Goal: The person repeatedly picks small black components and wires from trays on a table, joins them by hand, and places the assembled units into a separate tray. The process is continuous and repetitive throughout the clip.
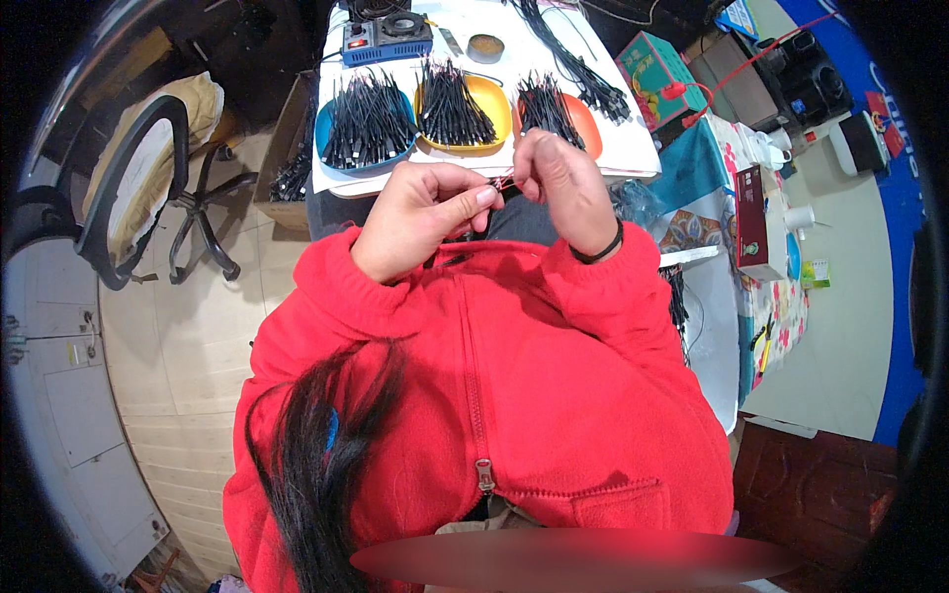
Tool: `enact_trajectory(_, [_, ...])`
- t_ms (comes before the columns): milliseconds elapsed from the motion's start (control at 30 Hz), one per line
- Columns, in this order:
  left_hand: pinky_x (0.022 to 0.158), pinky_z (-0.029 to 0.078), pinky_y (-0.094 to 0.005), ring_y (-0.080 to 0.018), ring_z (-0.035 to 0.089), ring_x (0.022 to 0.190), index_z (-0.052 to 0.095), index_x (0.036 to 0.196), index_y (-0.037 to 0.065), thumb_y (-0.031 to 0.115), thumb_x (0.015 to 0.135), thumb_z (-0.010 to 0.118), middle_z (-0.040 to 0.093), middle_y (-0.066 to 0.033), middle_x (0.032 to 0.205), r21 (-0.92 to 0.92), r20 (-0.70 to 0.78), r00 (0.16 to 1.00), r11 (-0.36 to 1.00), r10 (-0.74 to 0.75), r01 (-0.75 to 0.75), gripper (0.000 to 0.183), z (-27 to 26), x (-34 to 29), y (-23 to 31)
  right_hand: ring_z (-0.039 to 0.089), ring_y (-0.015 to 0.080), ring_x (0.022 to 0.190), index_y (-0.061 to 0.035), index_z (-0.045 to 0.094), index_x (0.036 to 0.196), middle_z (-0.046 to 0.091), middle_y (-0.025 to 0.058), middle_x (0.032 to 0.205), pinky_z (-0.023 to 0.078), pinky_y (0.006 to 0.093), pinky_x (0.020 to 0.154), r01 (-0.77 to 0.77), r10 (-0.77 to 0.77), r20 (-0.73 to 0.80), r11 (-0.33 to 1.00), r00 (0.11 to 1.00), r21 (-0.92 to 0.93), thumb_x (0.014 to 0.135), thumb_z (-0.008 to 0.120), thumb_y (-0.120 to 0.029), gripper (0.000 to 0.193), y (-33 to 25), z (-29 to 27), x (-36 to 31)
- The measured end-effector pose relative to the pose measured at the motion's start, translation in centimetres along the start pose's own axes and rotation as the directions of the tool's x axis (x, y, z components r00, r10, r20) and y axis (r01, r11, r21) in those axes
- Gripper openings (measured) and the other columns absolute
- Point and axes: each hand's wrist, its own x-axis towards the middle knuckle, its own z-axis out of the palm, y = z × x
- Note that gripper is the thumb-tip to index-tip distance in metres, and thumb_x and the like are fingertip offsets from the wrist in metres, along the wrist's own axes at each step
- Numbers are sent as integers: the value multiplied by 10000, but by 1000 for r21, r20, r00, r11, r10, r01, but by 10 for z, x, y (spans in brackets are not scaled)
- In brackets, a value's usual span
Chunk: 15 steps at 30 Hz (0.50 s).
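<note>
My left hand (435, 208) pinches a short black cable, whose thin red wire ends (507, 183) reach across to the other hand. My right hand (565, 188), with a dark band at its wrist, is closed at the fingertips on those wire ends. Both hands meet in front of my chest, just off the table's near edge. Beyond them stand a blue tray (320, 138), a yellow tray (504, 107) and an orange tray (590, 133). Each bears a bundle of short black cables (460, 107) with bared coloured ends.
At the back of the white tabletop (633, 148) sit a blue soldering pot unit (388, 40) and a small round tin (485, 47). More long black cables (590, 84) lie at the right. A green box (657, 79) stands beside the table; an office chair (178, 188) is at left.
</note>
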Motion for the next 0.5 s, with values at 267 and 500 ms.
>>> enact_trajectory(267, [514, 345, -171, -31, 470, 576, 679, 924, -37, 104, 912, 608, 597, -2, 690, 0, 20, 1000, 1000, -5, 5, 159, -2, -2, 2, 441, 77, 608, -3, 547, 794, 492, 5, 659, 392, 260, 558, -17, -26, -269, 987, 963, -157, 948, 541, -153, 215, 2, 3, -3])
enact_trajectory(500, [522, 371, -164, -35, 505, 592, 682, 902, -35, 84, 900, 619, 605, -10, 688, -85, 146, 983, 988, -114, 127, 135, -17, 1, 5, 586, 202, 915, -33, 612, 1160, 627, 100, 1020, 454, 283, 738, 361, -292, 213, 750, 933, -554, 772, 728, -124, 415, -15, -24, -14])
